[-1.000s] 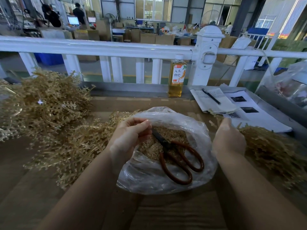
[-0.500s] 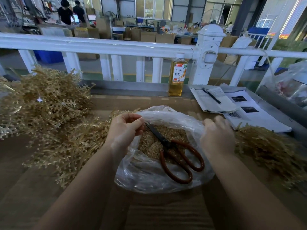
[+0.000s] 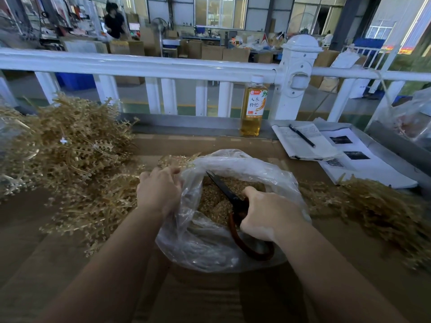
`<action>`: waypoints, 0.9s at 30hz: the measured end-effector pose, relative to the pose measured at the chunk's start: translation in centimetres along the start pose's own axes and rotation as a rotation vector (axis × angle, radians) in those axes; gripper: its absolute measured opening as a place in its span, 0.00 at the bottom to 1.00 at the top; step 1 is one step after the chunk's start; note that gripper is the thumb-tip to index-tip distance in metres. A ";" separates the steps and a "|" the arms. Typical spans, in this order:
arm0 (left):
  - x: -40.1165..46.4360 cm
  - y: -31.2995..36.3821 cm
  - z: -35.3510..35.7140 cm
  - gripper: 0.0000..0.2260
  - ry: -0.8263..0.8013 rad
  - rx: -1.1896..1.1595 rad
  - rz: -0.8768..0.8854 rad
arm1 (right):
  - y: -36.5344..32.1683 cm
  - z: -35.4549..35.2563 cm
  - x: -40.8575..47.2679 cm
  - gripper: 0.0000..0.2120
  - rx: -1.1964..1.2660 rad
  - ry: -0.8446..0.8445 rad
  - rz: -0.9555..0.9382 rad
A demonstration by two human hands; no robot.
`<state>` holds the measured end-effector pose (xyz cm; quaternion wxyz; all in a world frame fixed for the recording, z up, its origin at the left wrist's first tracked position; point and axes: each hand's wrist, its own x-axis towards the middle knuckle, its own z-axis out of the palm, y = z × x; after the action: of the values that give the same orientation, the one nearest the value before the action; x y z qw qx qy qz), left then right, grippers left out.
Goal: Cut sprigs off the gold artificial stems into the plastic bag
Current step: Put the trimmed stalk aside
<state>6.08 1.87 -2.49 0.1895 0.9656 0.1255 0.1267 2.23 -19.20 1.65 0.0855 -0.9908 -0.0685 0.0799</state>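
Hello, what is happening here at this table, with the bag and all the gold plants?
A person is trimming gold artificial stems into a clear plastic bag already holding cut sprigs. The right hand grips the red-handled scissors lying in the bag; the left hand holds the bag's rim. No stem is being cut.

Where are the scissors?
The scissors lie in the plastic bag at the middle of the head view, on the cut sprigs. The right hand is on their handles.
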 end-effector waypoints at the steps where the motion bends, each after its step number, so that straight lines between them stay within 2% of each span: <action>1: 0.1 -0.1 0.1 0.17 -0.003 -0.008 -0.010 | 0.2 0.1 0.1 0.23 0.034 -0.004 -0.009; 5: 0.4 0.0 0.1 0.21 -0.001 -0.123 -0.059 | 0.9 0.4 0.3 0.24 0.160 0.012 -0.063; 9: 0.7 0.5 -0.4 0.25 -0.037 -0.164 -0.115 | 1.1 0.1 0.5 0.18 0.282 0.102 -0.092; 12: 1.0 1.0 -0.9 0.30 -0.096 -0.177 -0.162 | 1.0 0.3 0.4 0.23 0.384 0.181 -0.127; 15: 1.2 0.6 -1.0 0.24 -0.064 -0.404 -0.200 | 0.9 0.4 0.2 0.26 0.452 0.269 -0.122; 18: 1.5 0.2 -1.4 0.14 0.053 -0.664 -0.198 | 1.0 0.5 0.2 0.27 0.475 0.307 -0.131; 22: 1.8 0.4 -2.6 0.13 0.204 -0.722 -0.221 | 1.1 0.4 0.2 0.24 0.562 0.297 -0.149; 27: 2.2 0.4 -3.6 0.13 0.154 -0.933 -0.263 | 0.9 0.1 0.2 0.20 0.667 0.227 -0.156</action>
<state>7.14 3.35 1.35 0.6066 0.7414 0.1896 0.2153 2.49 -20.03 1.38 0.4169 -0.9027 -0.1044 -0.0196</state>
